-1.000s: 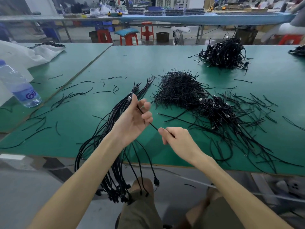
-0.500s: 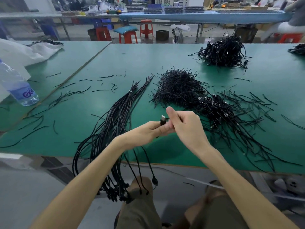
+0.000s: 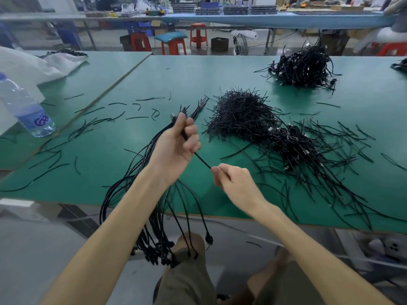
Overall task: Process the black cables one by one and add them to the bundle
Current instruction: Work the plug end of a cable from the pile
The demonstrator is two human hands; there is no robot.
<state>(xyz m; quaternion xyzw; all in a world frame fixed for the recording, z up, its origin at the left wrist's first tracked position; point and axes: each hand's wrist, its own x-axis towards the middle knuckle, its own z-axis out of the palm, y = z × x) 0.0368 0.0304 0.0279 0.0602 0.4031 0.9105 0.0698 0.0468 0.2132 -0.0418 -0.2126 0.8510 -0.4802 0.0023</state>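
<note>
Head view: a person sits at a green table [image 3: 198, 73]. The left hand [image 3: 176, 144] is held up over the table with its fingers curled round one black cable [image 3: 201, 159], close to the cable's plug end. The cable goes down in a tight line to the right hand [image 3: 233, 181], which pinches it between thumb and fingers.

The bundle [image 3: 158, 243] lies under the left arm. It runs across the table and its plug ends hang off the near edge by the person's knees. The hand covers part of it, so I cannot tell if the left hand also touches the bundle.

To the right is a pile of coiled cables [image 3: 293, 144], waiting their turn. Just behind it is a heap of short ties [image 3: 242, 113] (more of them lie all over the table). A water bottle [image 3: 26, 108] stands far to the left.

I think the step in hand is pulling this one cable straight. The next move is likely to lay it along the bundle with the plug ends lined up. That calls for a soft grip, so the cable can slide and not kink.
</note>
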